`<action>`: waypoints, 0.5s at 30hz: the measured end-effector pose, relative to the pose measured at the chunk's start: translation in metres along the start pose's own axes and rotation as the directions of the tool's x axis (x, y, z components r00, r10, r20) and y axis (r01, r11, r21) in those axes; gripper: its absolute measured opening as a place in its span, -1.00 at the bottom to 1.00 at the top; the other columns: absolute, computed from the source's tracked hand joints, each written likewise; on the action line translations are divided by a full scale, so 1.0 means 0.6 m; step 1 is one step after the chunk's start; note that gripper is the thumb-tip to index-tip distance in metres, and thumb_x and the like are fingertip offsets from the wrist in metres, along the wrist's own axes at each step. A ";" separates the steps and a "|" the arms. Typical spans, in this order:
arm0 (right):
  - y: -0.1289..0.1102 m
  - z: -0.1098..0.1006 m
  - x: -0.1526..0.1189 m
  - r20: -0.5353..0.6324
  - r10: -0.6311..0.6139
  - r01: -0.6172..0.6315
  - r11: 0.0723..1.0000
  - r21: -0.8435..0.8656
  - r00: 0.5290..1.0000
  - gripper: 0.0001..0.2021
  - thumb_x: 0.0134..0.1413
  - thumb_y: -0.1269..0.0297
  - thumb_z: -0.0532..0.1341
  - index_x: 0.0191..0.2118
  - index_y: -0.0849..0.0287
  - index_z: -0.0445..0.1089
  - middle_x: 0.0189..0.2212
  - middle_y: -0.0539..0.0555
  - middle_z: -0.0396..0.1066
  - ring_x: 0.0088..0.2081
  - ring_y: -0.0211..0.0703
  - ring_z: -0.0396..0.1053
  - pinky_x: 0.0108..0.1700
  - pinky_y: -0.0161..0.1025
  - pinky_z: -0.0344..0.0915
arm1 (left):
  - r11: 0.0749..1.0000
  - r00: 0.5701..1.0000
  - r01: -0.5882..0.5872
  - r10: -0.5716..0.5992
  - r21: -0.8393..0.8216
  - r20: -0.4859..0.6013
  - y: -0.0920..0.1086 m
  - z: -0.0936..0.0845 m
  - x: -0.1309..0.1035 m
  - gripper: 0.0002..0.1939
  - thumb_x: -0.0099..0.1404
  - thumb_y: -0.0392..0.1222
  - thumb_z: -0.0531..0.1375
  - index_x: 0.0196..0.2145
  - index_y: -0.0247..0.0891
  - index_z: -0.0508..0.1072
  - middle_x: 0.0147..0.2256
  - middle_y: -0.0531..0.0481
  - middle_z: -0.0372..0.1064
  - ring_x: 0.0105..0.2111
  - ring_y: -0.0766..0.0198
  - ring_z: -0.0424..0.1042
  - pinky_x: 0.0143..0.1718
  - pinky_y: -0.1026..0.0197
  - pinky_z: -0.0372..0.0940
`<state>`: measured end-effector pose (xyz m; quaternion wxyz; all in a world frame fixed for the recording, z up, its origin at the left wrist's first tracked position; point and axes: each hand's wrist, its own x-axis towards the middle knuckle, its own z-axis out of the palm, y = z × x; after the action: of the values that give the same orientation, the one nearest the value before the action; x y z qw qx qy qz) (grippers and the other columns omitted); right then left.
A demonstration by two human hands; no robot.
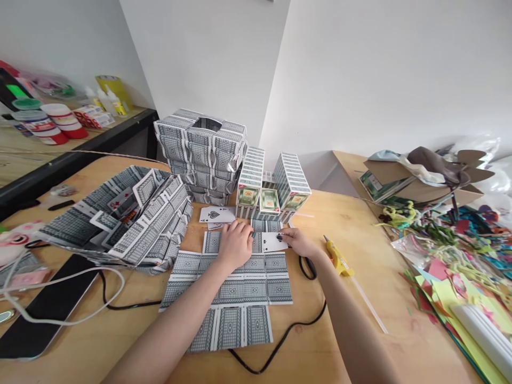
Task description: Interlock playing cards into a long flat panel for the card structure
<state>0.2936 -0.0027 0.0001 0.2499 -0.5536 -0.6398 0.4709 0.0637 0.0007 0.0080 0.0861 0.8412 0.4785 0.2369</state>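
Observation:
Playing cards joined into a flat sheet [233, 290] lie backs up on the wooden table. My left hand [236, 244] rests on the sheet's upper part, fingers bent; whether anything is under the fingertips is hidden. With thumb and fingers pinched, my right hand [298, 241] holds the right edge of a face-up card [272, 242] at the sheet's upper right. Another face-up card, an ace of spades [216, 215], lies beyond my left hand. Stacked card boxes [250, 194] stand just behind the sheet. To the right lies a yellow glue gun [338, 257] with a clear glue stick.
A card-built basket [160, 224] holding loose cards sits left, with a taller card structure [204, 154] behind it. A black cable [286, 336] loops near the sheet. Farther left is a dark tablet [48, 306]; colourful craft scraps [452, 266] lie right.

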 end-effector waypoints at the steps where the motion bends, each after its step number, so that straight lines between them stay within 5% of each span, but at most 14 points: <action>1: -0.001 0.000 0.000 -0.001 0.001 -0.001 1.000 -0.004 1.000 -0.73 -0.01 0.09 0.08 -0.42 0.22 0.35 -0.55 -0.03 0.28 -0.50 -0.29 0.18 -0.43 -0.34 0.13 | 1.000 1.000 0.001 -0.001 0.003 0.011 0.001 -0.002 -0.001 -0.86 0.22 -0.28 0.00 -0.29 -0.20 0.33 -0.27 -0.08 0.35 -0.15 0.05 0.22 -0.19 0.00 0.06; 15: -0.016 0.012 -0.002 -0.022 -0.010 0.008 0.996 -0.085 1.000 -0.73 0.01 0.13 0.06 -0.41 0.22 0.37 -0.56 -0.02 0.29 -0.48 -0.26 0.21 -0.39 -0.32 0.16 | 0.999 0.999 -0.009 0.010 -0.031 0.041 0.001 -0.001 -0.002 -0.89 0.22 -0.25 0.02 -0.30 -0.19 0.31 -0.27 -0.07 0.34 -0.17 0.06 0.22 -0.21 0.01 0.06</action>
<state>0.2835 -0.0054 0.0058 0.2353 -0.5660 -0.6590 0.4359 0.0638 -0.0006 0.0084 0.1075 0.8468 0.4688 0.2271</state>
